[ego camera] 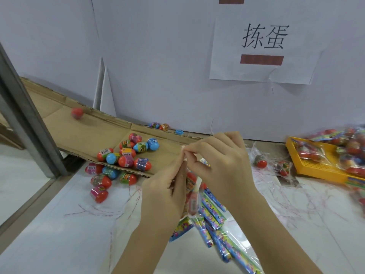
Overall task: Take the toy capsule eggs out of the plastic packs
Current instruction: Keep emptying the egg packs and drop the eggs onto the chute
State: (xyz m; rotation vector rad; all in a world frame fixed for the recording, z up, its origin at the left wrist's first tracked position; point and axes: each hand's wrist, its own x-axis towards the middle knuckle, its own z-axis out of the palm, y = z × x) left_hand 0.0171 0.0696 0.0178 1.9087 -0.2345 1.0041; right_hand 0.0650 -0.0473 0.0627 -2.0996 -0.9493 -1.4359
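**Both hands working at the top of a pack**

Through the head camera, I am watching the left hand [164, 192] and the right hand [221, 161] meeting above the table [59, 224]. Both are pinching the upper edge of one plastic pack [192, 202], fingertips touching each other. The grips are sitting that close together, I am judging, so the film can be pulled apart at a single spot. The pack is hanging down between the palms with its eggs inside. The hands are hiding most of it, so I cannot tell how many it is holding.

The loose eggs [122, 161] are lying in a heap at the lower end of a cardboard ramp [79, 133], some spilling onto the table. Further up the ramp one red egg [77, 113] is showing blurred. The ramp is leaning away to the left, probably to carry freed eggs off.

Empty wrappers [213, 220] are piling up just under the wrists, where they drop easily. On the right, a yellow tray [316, 165] is holding unopened packs [351, 147] within reach, so plenty of work is waiting.
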